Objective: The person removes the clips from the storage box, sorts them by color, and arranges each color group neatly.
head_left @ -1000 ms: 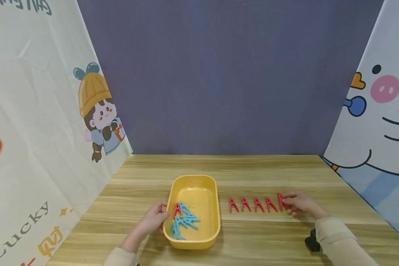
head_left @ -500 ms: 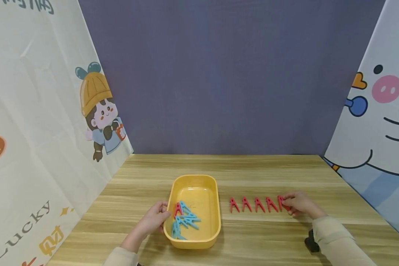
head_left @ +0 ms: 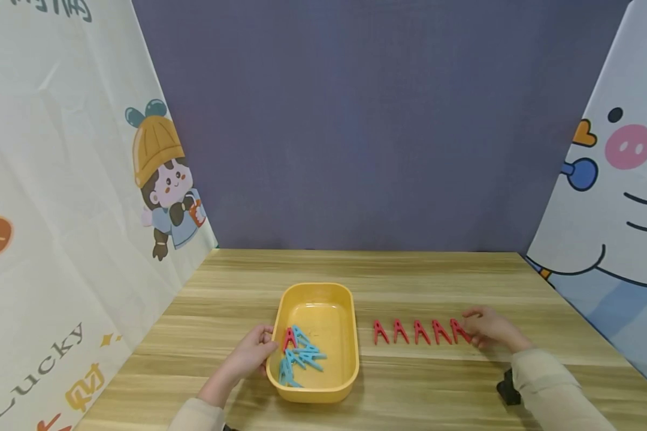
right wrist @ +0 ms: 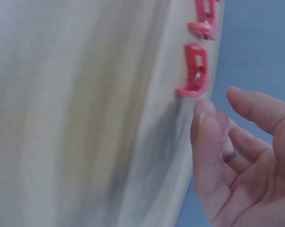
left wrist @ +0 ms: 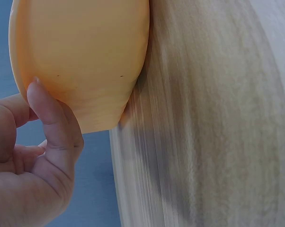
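My left hand pinches the left rim of a yellow plastic tub, thumb and curled fingers at its edge in the left wrist view. Inside the tub lie several light-blue clothespins and one red clothespin, gathered on the left side. To the right of it, several red clothespins stand in a row on the table. My right hand is beside the rightmost red clothespin. In the right wrist view its thumb and fingers are apart, holding nothing, just short of that clothespin.
The wood-grain table ends at a dark blue-grey panel behind. Printed cloth walls stand at left and right. A small black object is under my right forearm.
My right hand has let go of the rightmost red clothespin and drawn slightly to the right, leaving it at the end of the row. My left hand stays on the tub.
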`<state>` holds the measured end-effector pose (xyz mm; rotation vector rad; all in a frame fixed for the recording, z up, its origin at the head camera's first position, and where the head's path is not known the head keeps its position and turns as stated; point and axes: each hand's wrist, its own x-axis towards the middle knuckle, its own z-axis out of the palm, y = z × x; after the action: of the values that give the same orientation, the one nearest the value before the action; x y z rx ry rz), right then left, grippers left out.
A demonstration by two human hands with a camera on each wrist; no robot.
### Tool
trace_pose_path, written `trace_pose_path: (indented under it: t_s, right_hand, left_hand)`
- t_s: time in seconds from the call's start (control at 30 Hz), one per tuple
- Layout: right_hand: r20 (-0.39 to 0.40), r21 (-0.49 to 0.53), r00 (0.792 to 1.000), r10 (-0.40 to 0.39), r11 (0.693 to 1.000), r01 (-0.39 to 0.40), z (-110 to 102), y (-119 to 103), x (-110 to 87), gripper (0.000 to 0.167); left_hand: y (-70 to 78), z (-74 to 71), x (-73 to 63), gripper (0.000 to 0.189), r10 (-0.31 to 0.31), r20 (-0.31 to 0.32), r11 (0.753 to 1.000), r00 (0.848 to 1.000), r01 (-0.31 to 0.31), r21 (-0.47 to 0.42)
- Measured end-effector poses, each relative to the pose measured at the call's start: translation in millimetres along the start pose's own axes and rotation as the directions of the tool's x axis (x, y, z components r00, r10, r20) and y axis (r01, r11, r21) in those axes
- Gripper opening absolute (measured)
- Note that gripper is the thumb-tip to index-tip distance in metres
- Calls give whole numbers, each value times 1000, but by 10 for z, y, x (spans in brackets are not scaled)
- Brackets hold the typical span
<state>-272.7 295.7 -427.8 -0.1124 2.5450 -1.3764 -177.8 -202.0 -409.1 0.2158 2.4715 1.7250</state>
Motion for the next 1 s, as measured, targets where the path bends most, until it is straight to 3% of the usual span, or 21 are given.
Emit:
trace_pose_path:
  t_s: [0.23, 0.47, 1.0]
  right_hand:
    - [-24, -3, 998, -64, 998, 64, -82, -187, -58, 43]
    - [-65, -37, 995, -72, 997, 70, -141, -376, -61, 43]
    - [-43, -125, 984, -170, 979, 164, -154, -827, 33, 48]
  left_hand:
    - [4, 1, 5, 35, 3, 6, 1000, 1000, -3, -9]
    - [-4, 9, 15, 33, -7, 1, 1000, 1000, 7, -1]
    - [1, 11, -2, 32, -6, -3, 1000, 1000, 6, -1]
